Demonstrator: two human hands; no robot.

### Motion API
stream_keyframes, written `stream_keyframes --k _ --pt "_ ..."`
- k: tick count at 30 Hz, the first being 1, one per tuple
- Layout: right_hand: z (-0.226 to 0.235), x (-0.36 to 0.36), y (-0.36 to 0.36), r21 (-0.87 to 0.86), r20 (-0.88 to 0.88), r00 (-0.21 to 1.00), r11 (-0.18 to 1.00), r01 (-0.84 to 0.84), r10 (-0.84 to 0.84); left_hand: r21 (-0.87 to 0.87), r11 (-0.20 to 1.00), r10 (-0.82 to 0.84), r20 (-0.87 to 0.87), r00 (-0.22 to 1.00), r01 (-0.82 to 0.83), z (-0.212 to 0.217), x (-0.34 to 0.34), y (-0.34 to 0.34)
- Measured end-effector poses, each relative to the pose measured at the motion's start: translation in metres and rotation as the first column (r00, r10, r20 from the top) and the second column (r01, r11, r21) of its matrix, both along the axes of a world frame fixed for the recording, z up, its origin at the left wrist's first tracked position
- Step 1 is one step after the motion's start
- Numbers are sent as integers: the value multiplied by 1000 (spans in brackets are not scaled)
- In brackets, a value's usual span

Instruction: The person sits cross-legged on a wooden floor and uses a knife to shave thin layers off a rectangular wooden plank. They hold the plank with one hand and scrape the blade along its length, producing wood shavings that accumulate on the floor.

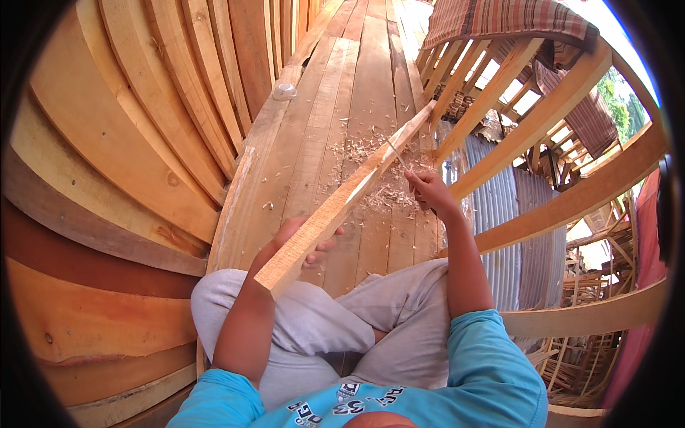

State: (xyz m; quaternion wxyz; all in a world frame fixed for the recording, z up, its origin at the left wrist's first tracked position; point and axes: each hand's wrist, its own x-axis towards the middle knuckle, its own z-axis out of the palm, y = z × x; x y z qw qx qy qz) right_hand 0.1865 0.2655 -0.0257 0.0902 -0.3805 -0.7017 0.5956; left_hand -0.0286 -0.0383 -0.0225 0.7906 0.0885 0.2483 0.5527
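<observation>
A long squared wooden beam (pixel 335 207) slants away from my lap toward the railing at the far right. My left hand (pixel 322 247) is wrapped around its near part from below, fingers showing on the right side. The far part is narrower, with a pale, freshly cut face. My right hand (pixel 430 191) is closed on the handle of a thin-bladed knife (pixel 394 153); its blade lies against the beam's right side, near the far end. Most of the handle is hidden in my fist. I sit cross-legged, the beam's near end above my legs.
Wood shavings (pixel 371 150) litter the plank floor (pixel 314 135) around the beam. A small white rounded object (pixel 284 91) lies farther off. Upright boards (pixel 135 143) line the left. A wooden railing (pixel 521 107) with striped cloth (pixel 506 18) and corrugated metal sheets (pixel 492 192) beyond borders the right.
</observation>
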Motion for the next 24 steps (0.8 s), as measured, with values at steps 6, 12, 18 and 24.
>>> stream_keyframes --k 6,12,18,24 --pt "5 -1 -8 466 160 976 860 -209 150 -71 997 42 10 999 -41 7 1 -8" --pt "-6 -4 -8 553 -37 988 826 -104 149 -61 998 25 7 1000 -25 11 10 -1" --pt "5 -11 -23 579 -84 954 793 -189 289 -85 996 32 7 999 -31 9 9 -5" --pt "18 -15 -35 613 -84 965 776 -148 250 -72 997 20 89 996 -14 6 7 -5"
